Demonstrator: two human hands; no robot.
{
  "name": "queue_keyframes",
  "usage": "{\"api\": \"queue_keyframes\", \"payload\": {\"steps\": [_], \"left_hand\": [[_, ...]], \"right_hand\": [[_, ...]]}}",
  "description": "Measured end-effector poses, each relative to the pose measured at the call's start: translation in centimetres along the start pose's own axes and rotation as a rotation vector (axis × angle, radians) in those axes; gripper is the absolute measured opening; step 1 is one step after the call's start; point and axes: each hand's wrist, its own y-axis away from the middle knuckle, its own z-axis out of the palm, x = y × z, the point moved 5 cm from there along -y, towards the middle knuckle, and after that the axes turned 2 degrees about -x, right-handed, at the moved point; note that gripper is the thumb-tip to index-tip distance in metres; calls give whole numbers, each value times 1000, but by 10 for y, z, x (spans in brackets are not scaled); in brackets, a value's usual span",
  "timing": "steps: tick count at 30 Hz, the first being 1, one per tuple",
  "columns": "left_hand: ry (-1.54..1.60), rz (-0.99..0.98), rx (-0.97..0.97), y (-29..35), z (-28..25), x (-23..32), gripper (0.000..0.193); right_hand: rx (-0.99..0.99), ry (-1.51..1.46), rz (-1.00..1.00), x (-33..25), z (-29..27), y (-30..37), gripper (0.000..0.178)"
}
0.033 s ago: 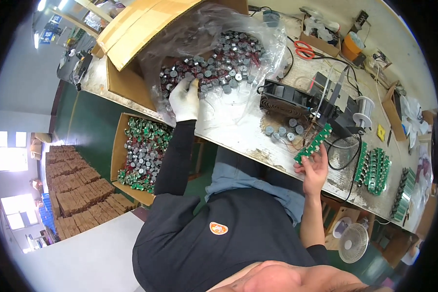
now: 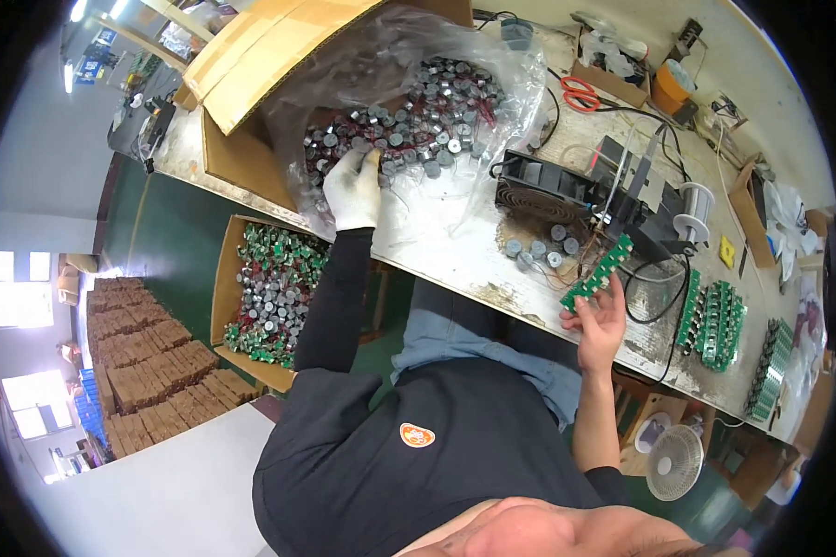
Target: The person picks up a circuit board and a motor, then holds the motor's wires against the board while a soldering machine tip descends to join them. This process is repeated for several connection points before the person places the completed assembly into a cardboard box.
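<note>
My left hand [image 2: 353, 192], in a white glove, is at the near edge of a heap of small grey round components with red wires [image 2: 395, 130]. Its fingers are bent in among them, and the fingertips are partly hidden, so what they pinch cannot be made out. The heap lies on a clear plastic bag [image 2: 520, 84] spilling from a cardboard box [image 2: 269, 60]. My bare right hand [image 2: 601, 327] grips the lower end of a narrow green circuit board strip [image 2: 599, 276], held tilted above the bench's front edge. Several loose grey round components [image 2: 555, 258] lie just left of the strip.
A black fan unit [image 2: 543, 186] and a wire spool [image 2: 694, 213] stand behind the strip. More green boards [image 2: 718, 325] are stacked at right. Red-handled scissors [image 2: 581, 95] lie farther back. Below the bench at left, an open carton [image 2: 228, 306] holds boards and grey components.
</note>
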Motion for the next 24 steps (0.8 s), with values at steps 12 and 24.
{"api": "queue_keyframes", "payload": {"steps": [12,24], "left_hand": [[115,-96,-404,77,33,22,26],[343,-401,-791,172,93,66,26]], "right_hand": [[-30,-21,-16,5,-5,3,74],[-69,-135,3,1,-3,4,67]]}}
